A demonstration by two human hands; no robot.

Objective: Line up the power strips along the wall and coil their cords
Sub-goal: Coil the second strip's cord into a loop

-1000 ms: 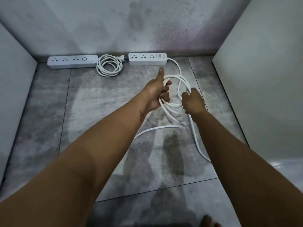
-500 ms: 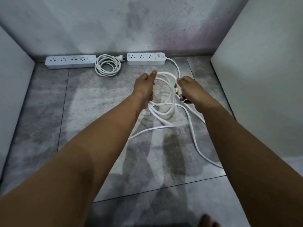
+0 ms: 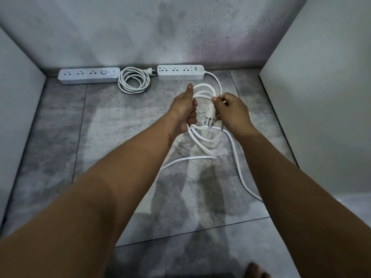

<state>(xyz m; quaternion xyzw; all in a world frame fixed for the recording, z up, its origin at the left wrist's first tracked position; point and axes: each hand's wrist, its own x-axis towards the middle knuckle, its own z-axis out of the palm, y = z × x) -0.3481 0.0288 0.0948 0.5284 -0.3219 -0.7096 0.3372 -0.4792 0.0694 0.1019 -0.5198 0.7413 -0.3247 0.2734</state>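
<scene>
1. While your left hand (image 3: 185, 109) keeps its fingers clamped round the gathered loops of the white round power cord (image 3: 206, 91), thumb pointing up toward 12 o'clock, your right hand (image 3: 230, 111) has just come up holding the white three-pin plug (image 3: 209, 116), fingers pinched on its body, pins aimed down toward 6 o'clock.
2. A second ago that right hand gripped only a run of cord; the plug end in it now suggests the coiling is near its finish.
3. Slack is not all in yet: a length trails over the grey tiled floor (image 3: 120, 157) toward 5 o'clock, and another strand runs out at 7 o'clock under your left forearm.
4. The cord's white three-socket power strip (image 3: 180, 72) lies against the stained grey wall (image 3: 180, 27) at 12 o'clock.
5. At 10 o'clock, the other white power strip with the round button (image 3: 88, 75) lies on the same line, its coiled white cord (image 3: 134, 80) flat between the two strips.
</scene>
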